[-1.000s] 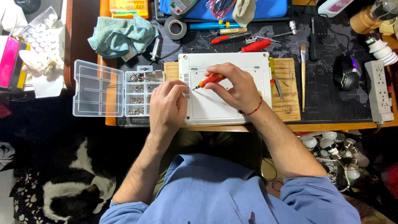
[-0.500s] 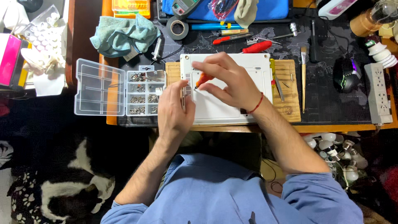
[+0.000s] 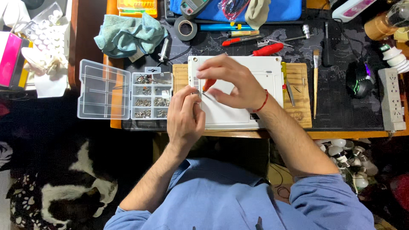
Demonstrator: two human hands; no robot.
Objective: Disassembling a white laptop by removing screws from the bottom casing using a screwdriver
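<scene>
A white laptop [image 3: 264, 70] lies bottom-up on a wooden board [image 3: 300, 110] at the desk's front edge. My right hand [image 3: 232, 81] is closed around a small orange-handled screwdriver [image 3: 208, 84], whose tip points down at the laptop's left edge. My left hand [image 3: 184, 116] rests at that same edge, fingertips pinched beside the screwdriver tip; whether a screw is between them is hidden. A red thread circles my right wrist.
An open clear compartment box [image 3: 128, 94] with several screws sits left of the laptop. Behind are a teal cloth [image 3: 128, 34], a tape roll [image 3: 185, 29], a red screwdriver [image 3: 267, 49], a brush [image 3: 315, 81], a mouse [image 3: 358, 79] and a power strip [image 3: 390, 99]. A black-and-white cat [image 3: 72, 187] lies on the floor.
Both hands have shifted up and left along the laptop; the screwdriver now works at the upper left edge, with my left fingers drawn in next to its tip.
</scene>
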